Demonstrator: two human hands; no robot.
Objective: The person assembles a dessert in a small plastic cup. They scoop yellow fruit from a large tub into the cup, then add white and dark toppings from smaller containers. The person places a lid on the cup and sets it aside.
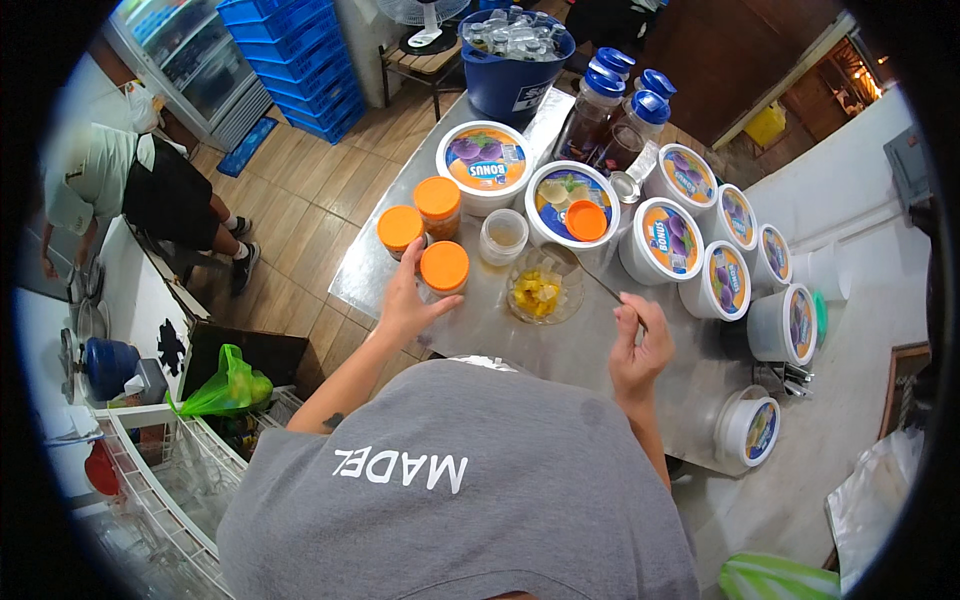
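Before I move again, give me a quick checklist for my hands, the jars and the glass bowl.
1. Utensil held in right hand: ok.
2. Left hand firmly gripping the nearest orange-lidded jar: cannot tell; thumb and fingers flank it.
3. Open jar upright: ok.
4. Open jar capped: not ok; a loose orange lid lies on a white tub.
5. Glass bowl holding yellow pieces: ok.

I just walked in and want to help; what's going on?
The person's left hand has its fingers around an orange-lidded jar. The right hand holds a thin-handled utensil slanting toward a glass bowl of yellow and clear pieces. Near the bowl stands an uncapped clear jar; a loose orange lid lies on a white tub.
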